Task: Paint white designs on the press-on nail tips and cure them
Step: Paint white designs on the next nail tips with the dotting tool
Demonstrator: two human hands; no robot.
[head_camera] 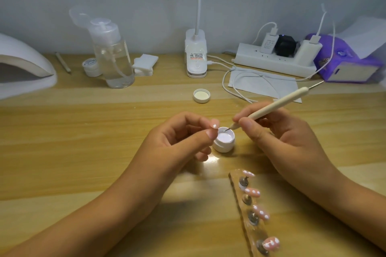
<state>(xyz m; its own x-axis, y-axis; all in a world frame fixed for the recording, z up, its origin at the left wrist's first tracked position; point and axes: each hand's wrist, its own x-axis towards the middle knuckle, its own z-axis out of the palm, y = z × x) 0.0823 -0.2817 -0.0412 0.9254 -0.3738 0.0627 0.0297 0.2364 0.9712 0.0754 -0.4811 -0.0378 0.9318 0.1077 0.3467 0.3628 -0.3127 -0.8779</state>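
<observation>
Now loading the dotting pen for the nail tip

I have the nail tip pinched between thumb and forefinger of the left hand, beside the pot of white gel; the right hand grips the pen in curled fingers, its point dipped at the pot's rim. My worry: too much gel on the point would blob, and a loose pinch could let the tip twist. Four dotted tips on the holder strip lie near the right wrist, on my side of it, where the forearm could smear them
</observation>
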